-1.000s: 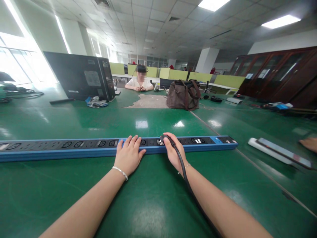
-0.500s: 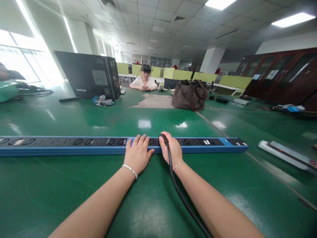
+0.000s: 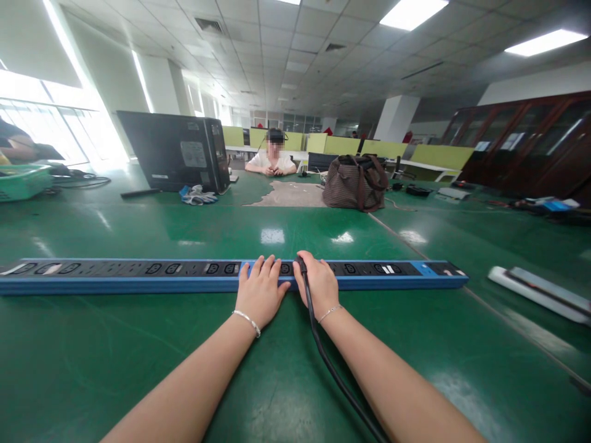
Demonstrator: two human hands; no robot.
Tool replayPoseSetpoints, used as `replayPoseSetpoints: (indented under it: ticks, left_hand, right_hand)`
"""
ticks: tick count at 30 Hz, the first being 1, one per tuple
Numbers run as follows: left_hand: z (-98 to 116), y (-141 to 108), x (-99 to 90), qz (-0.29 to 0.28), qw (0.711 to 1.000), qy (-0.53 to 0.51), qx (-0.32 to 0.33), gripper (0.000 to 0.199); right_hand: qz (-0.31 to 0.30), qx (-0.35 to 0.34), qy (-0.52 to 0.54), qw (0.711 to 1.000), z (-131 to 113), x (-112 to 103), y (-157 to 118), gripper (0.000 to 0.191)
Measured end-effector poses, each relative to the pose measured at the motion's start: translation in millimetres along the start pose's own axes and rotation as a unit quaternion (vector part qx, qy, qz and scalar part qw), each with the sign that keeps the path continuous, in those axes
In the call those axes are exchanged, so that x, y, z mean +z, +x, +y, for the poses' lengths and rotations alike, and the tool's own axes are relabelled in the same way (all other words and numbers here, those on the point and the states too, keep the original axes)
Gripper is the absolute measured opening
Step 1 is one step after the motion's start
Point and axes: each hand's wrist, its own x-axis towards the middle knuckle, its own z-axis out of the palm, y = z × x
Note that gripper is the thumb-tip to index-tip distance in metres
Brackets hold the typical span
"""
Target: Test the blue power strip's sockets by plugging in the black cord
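A long blue power strip (image 3: pixel 175 286) with black sockets lies across the green table. My left hand (image 3: pixel 262 286) rests on top of it near the middle, fingers spread, holding nothing. Just to its right, my right hand (image 3: pixel 322 283) is closed around the black plug (image 3: pixel 302 266) of a power cord, over the strip's sockets. My fingers hide the plug's front, so I cannot tell how far it sits in a socket. From the plug the black cord (image 3: pixel 335 369) runs down toward me between my forearms.
A black computer case (image 3: pixel 178 151) stands at the back left, with gloves (image 3: pixel 197 195) before it. Beyond a brown bag (image 3: pixel 353 183), a person (image 3: pixel 271 161) sits at the far side. A white bar-shaped thing (image 3: pixel 538 294) lies right; a green basket (image 3: pixel 23 183) is far left.
My view has shifted slightly, so the strip and table appear a little lower. My right hand has turned slightly around the plug; my left hand stays on the strip.
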Motion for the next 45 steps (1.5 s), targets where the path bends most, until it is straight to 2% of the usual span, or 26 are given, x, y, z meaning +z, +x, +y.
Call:
replayPoseSetpoints:
  ticks: [8, 15, 19, 23, 26, 34, 45]
  left_hand:
    - [0.4, -0.2, -0.5, -0.001, 1.0, 0.002, 0.001, 0.049]
    - [0.0, -0.9, 0.1, 0.0, 1.0, 0.009, -0.001, 0.049]
    - [-0.2, -0.3, 1.2, 0.003, 1.0, 0.01, 0.001, 0.049]
    - [-0.6, 0.2, 1.3, 0.006, 1.0, 0.011, 0.003, 0.049]
    - [-0.8, 0.2, 1.0, 0.006, 1.0, 0.011, 0.003, 0.049]
    - [-0.6, 0.3, 0.0, -0.003, 1.0, 0.009, 0.0, 0.049]
    - [-0.3, 0.8, -2.3, -0.003, 1.0, 0.009, 0.0, 0.048]
  right_hand:
    - [0.018, 0.027, 0.005, 0.999, 0.2, 1.1, 0.0, 0.029]
    - [0.023, 0.036, -0.033, 0.999, 1.0, 0.0, 0.6, 0.029]
    - [0.036, 0.009, -0.064, 0.997, 5.7, 1.7, -1.0, 0.029]
    - [0.027, -0.055, -0.084, 0.995, 11.1, 3.9, -3.2, 0.03]
    - [0.019, -0.079, -0.08, 0.993, 13.1, 4.8, -4.4, 0.03]
    - [0.026, -0.066, -0.061, 0.996, 12.8, 2.4, -9.4, 0.032]
    - [-0.006, -0.056, -0.052, 0.997, 12.6, -2.3, -10.3, 0.035]
